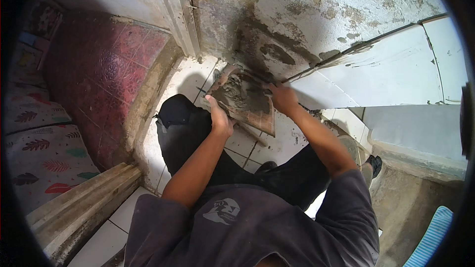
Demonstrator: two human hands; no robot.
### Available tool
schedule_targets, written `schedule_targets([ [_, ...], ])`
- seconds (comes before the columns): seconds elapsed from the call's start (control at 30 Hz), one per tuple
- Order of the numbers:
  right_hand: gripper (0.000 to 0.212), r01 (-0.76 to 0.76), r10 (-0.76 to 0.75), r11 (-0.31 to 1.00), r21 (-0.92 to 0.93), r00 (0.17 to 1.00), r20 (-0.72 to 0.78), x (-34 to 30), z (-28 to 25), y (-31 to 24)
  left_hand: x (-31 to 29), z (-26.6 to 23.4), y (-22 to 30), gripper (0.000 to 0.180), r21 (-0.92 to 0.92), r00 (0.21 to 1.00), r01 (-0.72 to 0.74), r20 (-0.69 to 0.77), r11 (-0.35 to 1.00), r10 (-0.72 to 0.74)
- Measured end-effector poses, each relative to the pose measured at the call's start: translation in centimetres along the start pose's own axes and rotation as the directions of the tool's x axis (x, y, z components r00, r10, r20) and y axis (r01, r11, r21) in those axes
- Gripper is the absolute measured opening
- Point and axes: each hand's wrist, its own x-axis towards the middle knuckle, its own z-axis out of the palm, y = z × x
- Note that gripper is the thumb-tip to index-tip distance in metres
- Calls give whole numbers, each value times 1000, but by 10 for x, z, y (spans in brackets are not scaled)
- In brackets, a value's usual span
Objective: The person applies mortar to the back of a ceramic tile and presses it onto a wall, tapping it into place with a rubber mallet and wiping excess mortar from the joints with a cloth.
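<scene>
Shirt [292,227]: I make out a pale chest print [222,211] with small lettering.
Tile [261,119]: mortar [236,94] side up, near the wall [316,10]; long axis upper left to lower right.
Left hand [220,119]: thumb clamps the tile's edge, other fingers hidden.
Right hand [284,100]: fingers curled by the mortar; I can't tell their grip.

A home, partly unfinished

Leaf-print fabric [49,155], like bedding, lies beside a red patterned floor [106,64] past a worn door frame [174,12], which suggests living quarters; on this side, white floor tiles [198,66] meet a patchy, mortar-smeared wall [321,0] partly covered in white wall tiles [396,64]
</scene>
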Motion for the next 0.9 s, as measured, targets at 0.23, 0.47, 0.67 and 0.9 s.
schedule_targets([
  [0.23, 40, -173, 171, 968, 182, 985, 28, -38, -21, -8, -3, 6, 3, 77, 7, 1000, 23, 18, 1000, -23],
  [0.47, 32, -448, 165, 494, 745, 890, 425, -57, -37, 36, -6, 11, 0, 75, 39, 1000, -23, -7, 999, 24],
  [0.67, 31, -416, 120, 355, 837, 909, 400, -111, -60, 115, -5, 10, -1, 69, -50, 1000, -7, 30, 999, 8],
  [0.9, 50, -583, 597, 108, 806, 686, 416, -304, 1, 191, 20, -18, -5, 58, -63, 990, 55, 133, 997, -46],
])
